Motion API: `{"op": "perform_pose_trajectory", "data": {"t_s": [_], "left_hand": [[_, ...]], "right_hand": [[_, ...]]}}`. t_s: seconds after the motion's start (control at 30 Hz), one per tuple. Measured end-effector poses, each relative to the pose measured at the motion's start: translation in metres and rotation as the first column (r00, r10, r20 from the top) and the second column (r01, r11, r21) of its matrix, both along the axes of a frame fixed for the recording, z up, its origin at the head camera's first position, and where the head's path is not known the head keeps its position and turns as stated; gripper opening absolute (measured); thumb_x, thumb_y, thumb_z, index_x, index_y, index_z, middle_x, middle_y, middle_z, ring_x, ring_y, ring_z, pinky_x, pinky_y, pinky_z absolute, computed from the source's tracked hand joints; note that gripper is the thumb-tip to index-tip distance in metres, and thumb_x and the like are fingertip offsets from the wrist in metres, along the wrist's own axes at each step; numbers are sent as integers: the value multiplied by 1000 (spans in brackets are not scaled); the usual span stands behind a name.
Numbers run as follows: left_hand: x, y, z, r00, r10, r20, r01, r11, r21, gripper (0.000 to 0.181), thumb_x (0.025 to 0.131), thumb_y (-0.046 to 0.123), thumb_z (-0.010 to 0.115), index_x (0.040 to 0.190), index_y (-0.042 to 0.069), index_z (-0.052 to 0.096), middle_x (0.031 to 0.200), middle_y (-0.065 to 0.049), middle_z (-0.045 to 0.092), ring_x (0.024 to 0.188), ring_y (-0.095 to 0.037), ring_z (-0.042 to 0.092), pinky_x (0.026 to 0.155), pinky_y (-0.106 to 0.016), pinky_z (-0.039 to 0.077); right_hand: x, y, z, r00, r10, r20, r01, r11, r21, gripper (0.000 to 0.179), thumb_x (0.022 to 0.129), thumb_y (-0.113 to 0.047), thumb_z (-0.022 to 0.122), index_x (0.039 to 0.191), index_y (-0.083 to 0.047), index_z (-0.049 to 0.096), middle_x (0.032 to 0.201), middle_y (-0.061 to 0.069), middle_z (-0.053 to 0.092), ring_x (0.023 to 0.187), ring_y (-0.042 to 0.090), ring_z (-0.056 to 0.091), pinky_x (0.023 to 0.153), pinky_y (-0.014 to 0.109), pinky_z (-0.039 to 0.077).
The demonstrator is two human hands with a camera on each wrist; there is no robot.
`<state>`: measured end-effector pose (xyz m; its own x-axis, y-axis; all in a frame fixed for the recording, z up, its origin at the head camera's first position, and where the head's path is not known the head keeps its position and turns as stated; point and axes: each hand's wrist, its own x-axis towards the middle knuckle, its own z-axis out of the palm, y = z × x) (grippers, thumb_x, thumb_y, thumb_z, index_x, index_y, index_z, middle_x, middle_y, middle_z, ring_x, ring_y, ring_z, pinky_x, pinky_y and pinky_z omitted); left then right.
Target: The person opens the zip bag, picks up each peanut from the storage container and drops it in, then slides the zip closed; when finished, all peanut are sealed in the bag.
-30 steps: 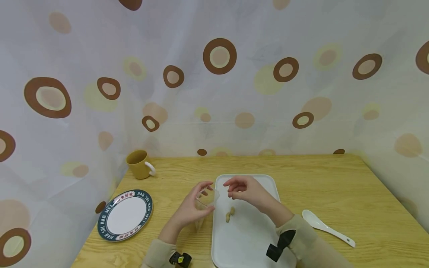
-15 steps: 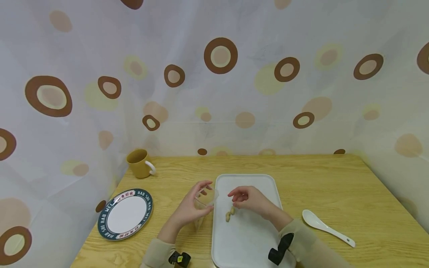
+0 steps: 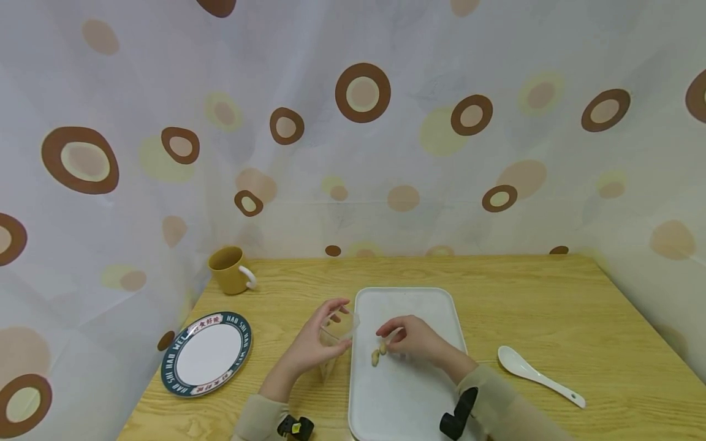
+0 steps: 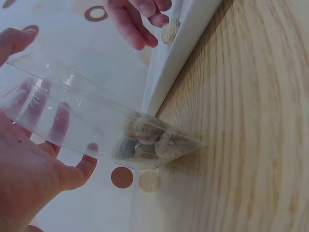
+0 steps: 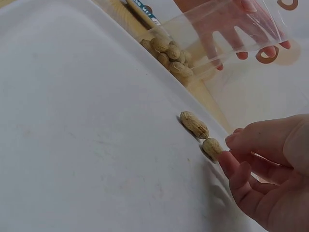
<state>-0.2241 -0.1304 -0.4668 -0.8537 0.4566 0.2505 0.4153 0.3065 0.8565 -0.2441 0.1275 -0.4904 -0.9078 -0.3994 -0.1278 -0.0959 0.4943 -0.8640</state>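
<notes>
My left hand holds a clear plastic bag with its mouth spread, just left of the white tray. Several unshelled peanuts are heaped in the bag's lower end, close over the wooden table. On the tray near its left edge lie two more, a nearer peanut and a farther peanut, end to end. My right hand is low over the tray, its fingertips right at the farther peanut and the thumb and forefinger apart.
At the left stands a blue-rimmed plate, with a mustard mug behind it, its white handle facing right. A white spoon lies right of the tray. A patterned curtain closes off the table's back and sides.
My right hand has come down and toward me, from above the tray's far part to the farther peanut. The left hand and the bag have stayed nearly still.
</notes>
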Motion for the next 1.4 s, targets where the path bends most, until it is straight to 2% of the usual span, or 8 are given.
{"op": "perform_pose_trajectory", "data": {"t_s": [0.13,0.3,0.53,0.77,0.97,1.2,1.4], "left_hand": [[0,-1,-1,1000,8,12,-8,1000,-10,69,85,10,75,145,14,42,132,-9,54,118,-29,49,102,-54,37],[0,-1,-1,1000,4,11,-4,1000,-1,69,84,9,76,145,11,42,132,-10,54,118,-31,50,103,-56,36],[1,-1,-1,1000,1,5,-1,1000,8,70,84,10,77,144,13,42,132,-11,54,119,-34,50,103,-56,36],[1,-1,0,1000,-2,4,2,1000,13,70,84,9,76,145,11,41,133,-14,54,118,-35,49,102,-56,37],[2,0,3,1000,-4,15,4,1000,28,70,83,8,77,144,14,42,133,-17,53,119,-41,47,104,-59,35],[0,-1,2,1000,1,5,-1,1000,8,70,84,9,77,145,15,42,133,-12,54,119,-37,48,103,-56,36],[0,-1,1,1000,0,1,0,1000,3,71,84,10,77,145,11,41,133,-11,54,118,-34,49,103,-56,36]], "right_hand": [[1,-2,-2,1000,6,-14,-6,999,40,30,78,6,68,104,-8,74,96,4,67,67,13,55,60,27,45],[2,-4,-5,999,31,-30,-29,997,67,32,76,8,67,103,-9,74,86,2,65,66,12,53,59,25,44],[4,-3,-4,994,76,-77,-67,992,107,27,78,5,71,101,-8,75,91,0,69,71,12,54,61,22,45],[4,-2,-4,981,142,-130,-129,986,103,21,78,1,74,97,-6,74,80,-1,65,66,9,53,60,20,45],[4,0,0,979,168,-113,-158,983,95,17,80,0,74,96,-7,73,75,-2,61,66,8,54,61,20,46],[3,6,4,980,188,-58,-184,980,70,15,82,-1,73,96,-5,73,75,-1,62,67,11,56,59,21,46],[0,15,10,977,205,-58,-202,978,44,18,83,-3,72,101,-7,74,79,0,64,69,10,58,63,22,49]]}}
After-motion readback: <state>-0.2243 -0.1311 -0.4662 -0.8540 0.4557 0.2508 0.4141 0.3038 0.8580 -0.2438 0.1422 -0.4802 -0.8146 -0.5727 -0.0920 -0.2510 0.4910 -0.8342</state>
